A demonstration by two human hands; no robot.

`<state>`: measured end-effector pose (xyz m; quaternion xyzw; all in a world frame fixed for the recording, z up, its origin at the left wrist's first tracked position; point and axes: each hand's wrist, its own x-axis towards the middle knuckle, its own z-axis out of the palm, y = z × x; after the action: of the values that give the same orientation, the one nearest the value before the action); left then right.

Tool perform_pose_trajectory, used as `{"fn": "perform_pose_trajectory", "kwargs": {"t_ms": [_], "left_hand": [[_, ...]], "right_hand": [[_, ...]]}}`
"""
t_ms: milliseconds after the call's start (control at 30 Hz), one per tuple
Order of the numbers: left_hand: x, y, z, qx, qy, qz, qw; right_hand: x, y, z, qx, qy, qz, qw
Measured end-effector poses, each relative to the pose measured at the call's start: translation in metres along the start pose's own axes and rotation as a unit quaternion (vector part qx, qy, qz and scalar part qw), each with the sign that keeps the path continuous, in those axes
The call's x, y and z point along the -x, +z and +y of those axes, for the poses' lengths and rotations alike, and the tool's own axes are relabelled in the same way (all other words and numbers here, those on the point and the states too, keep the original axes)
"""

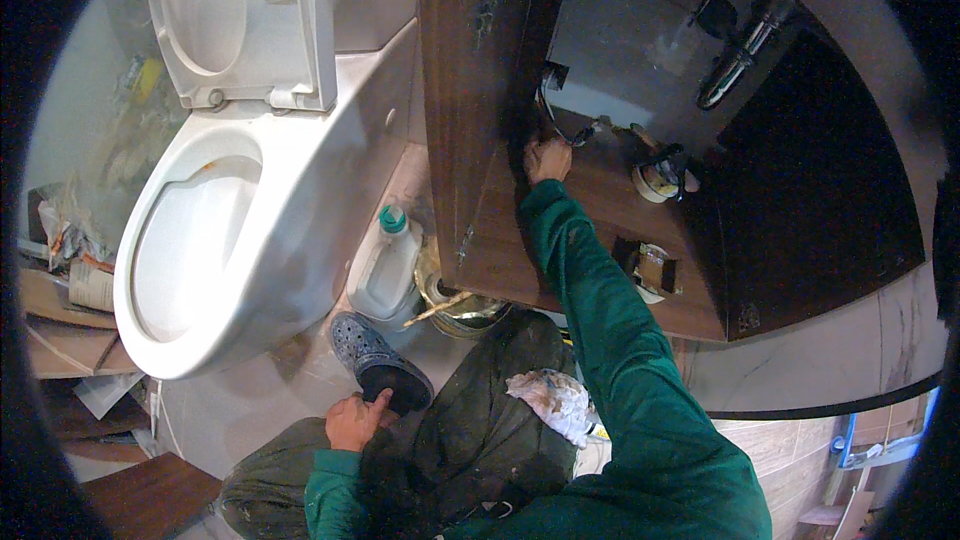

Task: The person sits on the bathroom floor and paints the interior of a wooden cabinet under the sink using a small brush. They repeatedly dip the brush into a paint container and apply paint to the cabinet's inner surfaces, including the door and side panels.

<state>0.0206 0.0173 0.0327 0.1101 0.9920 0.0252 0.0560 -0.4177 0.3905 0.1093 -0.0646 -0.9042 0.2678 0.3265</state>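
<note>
My right hand [548, 160] reaches into the open dark-brown cabinet [500, 230], low beside its left wall. Its fingers are curled in by a dark, bent hose [562, 125], and what they grip, if anything, is hidden. Down by my foot, my left hand [352, 424] has its fingers bent and its thumb stretched toward the dark sock in a grey-blue clog [362, 345]. I cannot make out anything in that hand. On the cabinet floor, to the right of my right hand, stands a small roundish container [655, 183] with dark things in it.
A white toilet [330, 170] with its lid raised stands at left. Between it and the cabinet are a white jug [388, 270] with a green cap and a gold-coloured tin [465, 315]. A chrome drain pipe [735, 70] hangs inside the cabinet. A stained rag [552, 405] lies by my leg.
</note>
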Motion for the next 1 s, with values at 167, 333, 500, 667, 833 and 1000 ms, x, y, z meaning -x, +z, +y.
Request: {"fn": "perform_pose_trajectory", "kwargs": {"t_ms": [167, 333, 500, 667, 833, 1000], "left_hand": [[0.003, 0.004, -0.001, -0.026, 0.015, 0.03, 0.999], [0.004, 0.01, -0.004, -0.04, 0.048, 0.061, 0.996], [0.003, 0.014, -0.004, -0.045, -0.001, 0.011, 0.999], [-0.001, 0.002, 0.0, -0.035, -0.009, -0.003, 0.999], [-0.007, -0.025, 0.013, 0.116, -0.136, -0.039, 0.983], [-0.011, -0.03, 0.018, 0.139, -0.177, -0.038, 0.974]], "right_hand": [[0.001, -0.004, -0.001, 0.019, -0.009, -0.019, 1.0], [0.004, -0.01, -0.002, -0.02, 0.027, -0.035, 0.999], [0.005, -0.006, -0.003, -0.033, 0.026, 0.011, 0.999], [0.0, 0.001, 0.004, -0.023, 0.007, 0.011, 1.0], [-0.001, 0.0, 0.006, -0.006, 0.029, -0.066, 0.997], [0.013, -0.008, -0.005, -0.021, 0.031, -0.006, 0.999]]}}
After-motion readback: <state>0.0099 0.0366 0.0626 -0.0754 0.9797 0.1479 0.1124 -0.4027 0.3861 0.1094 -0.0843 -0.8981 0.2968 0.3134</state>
